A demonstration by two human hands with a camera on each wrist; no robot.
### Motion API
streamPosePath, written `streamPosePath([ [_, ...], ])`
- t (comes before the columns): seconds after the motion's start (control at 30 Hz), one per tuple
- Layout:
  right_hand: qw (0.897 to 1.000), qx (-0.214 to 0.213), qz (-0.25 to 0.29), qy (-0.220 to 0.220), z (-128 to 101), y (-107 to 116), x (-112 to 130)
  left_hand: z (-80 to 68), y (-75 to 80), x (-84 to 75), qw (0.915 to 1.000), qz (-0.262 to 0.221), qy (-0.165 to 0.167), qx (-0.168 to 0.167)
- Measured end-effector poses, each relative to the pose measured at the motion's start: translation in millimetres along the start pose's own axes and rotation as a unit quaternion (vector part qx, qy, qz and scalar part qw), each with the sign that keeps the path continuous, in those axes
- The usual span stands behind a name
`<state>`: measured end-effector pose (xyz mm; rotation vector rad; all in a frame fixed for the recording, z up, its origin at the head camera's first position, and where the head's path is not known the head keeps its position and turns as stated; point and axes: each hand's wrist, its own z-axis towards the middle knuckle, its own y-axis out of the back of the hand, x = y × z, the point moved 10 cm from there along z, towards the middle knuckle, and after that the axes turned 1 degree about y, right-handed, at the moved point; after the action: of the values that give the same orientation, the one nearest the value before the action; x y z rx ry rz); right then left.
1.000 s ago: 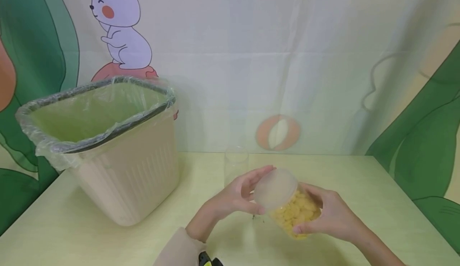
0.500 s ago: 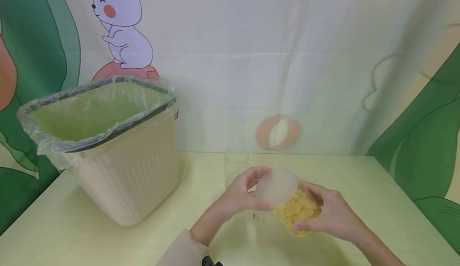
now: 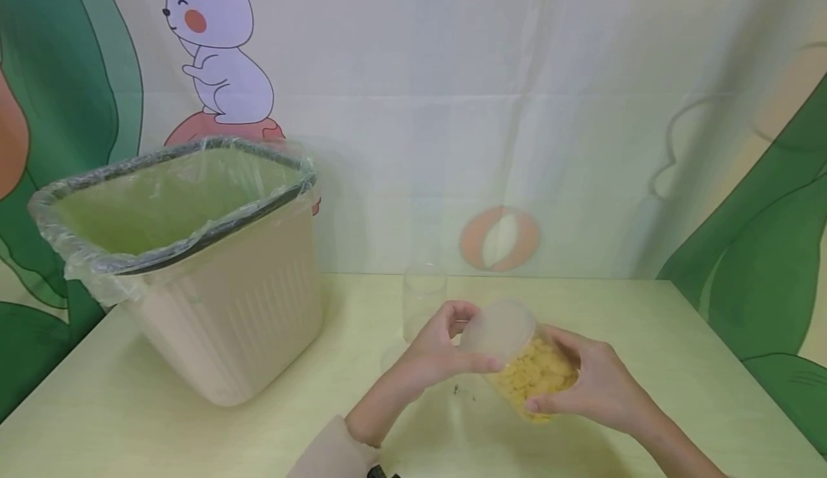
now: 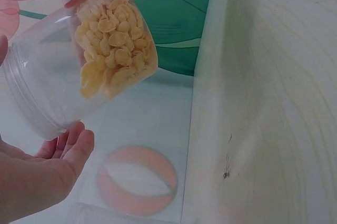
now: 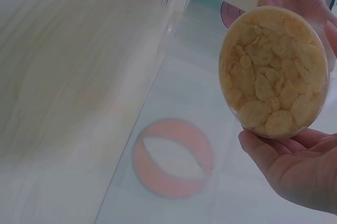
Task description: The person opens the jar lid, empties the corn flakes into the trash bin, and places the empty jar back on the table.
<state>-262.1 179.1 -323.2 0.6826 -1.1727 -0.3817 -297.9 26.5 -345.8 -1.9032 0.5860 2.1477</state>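
A clear jar (image 3: 545,374) of yellow cereal flakes is held tilted above the table, its whitish lid (image 3: 496,333) facing up and left. My right hand (image 3: 591,385) grips the jar's body, with the thumb along its lower side. Around the lid my left hand (image 3: 433,352) holds on, its thumb at the near edge and fingers at the far edge. In the left wrist view, the flakes (image 4: 113,40) gather towards the base. The right wrist view shows the round jar bottom (image 5: 274,77) packed with flakes.
A beige bin (image 3: 245,313) lined with a clear bag stands on the left of the table (image 3: 646,363). Behind my left hand is an upright clear cylinder (image 3: 424,295). Small dark marks (image 3: 456,390) show on the tabletop. A printed cloth (image 3: 388,141) hangs behind.
My left hand has turned around the lid, its thumb moving right along the near edge and its wrist shifting slightly right. My right hand and the jar stay almost in place.
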Motion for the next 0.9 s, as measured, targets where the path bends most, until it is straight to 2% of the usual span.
streamPosePath([
  [0.3,1.000,0.007,0.013,0.003,-2,1,1,-1.9,-6.7,-4.8,0.9958,-0.043,-0.024,0.077],
  [0.43,1.000,0.014,0.022,0.011,-2,-1,4,-3.0,-10.3,-9.0,0.9876,-0.074,-0.045,0.131],
  [0.63,0.999,0.024,0.032,0.024,-3,-2,7,-7.2,-15.2,-15.6,0.9700,-0.104,-0.075,0.207],
  [0.77,0.999,0.027,0.036,0.030,-3,-2,9,-9.1,-15.2,-16.1,0.9645,-0.113,-0.080,0.225],
  [0.9,0.998,0.028,0.038,0.034,-3,-3,9,-8.3,-13.8,-15.5,0.9629,-0.123,-0.083,0.226],
])
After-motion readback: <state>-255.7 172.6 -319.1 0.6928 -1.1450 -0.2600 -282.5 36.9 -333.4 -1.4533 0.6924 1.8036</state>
